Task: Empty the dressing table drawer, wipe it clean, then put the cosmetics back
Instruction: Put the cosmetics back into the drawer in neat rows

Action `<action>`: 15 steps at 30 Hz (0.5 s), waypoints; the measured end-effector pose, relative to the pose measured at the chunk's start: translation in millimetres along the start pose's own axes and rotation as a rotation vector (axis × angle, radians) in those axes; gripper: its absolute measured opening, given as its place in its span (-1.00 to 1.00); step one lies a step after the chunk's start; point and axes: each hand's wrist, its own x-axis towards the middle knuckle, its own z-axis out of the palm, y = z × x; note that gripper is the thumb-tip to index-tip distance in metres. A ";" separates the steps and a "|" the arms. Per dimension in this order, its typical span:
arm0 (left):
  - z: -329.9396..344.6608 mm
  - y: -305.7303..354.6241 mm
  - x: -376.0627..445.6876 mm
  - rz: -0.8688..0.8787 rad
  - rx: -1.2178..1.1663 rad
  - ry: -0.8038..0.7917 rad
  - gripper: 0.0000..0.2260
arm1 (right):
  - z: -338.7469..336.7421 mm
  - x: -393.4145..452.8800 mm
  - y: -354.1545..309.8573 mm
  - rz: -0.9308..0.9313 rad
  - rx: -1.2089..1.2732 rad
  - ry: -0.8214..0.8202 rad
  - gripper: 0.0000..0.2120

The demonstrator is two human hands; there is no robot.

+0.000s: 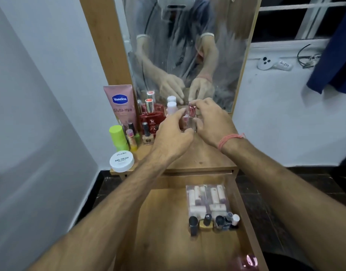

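Both bare forearms stretch forward, the left hand (173,132) and right hand (211,122) close together, fingers curled inward in a pinching grip.

A pink-capped object (249,261) at the drawer's near right corner is blurred and cut by the bottom edge — unidentifiable. Both hands hide the lower part of the pink-capped bottle (192,114) — grip unclear.

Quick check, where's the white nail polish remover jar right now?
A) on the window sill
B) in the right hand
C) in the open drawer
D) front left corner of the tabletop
D: the white jar sits on the tabletop at its front left corner, below the green bottle.
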 end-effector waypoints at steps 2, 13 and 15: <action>3.2 -1.0 1.9 0.012 -0.005 -0.005 -0.39 | 1.2 4.8 -0.4 -0.018 -0.045 0.050 -0.68; 9.0 -4.9 -27.2 0.054 0.022 0.042 -0.45 | -17.5 -17.4 13.5 0.017 0.151 0.216 -0.81; 16.2 -4.2 -35.6 0.035 0.045 0.005 -0.41 | -15.1 -28.4 15.8 0.030 0.174 0.137 -0.81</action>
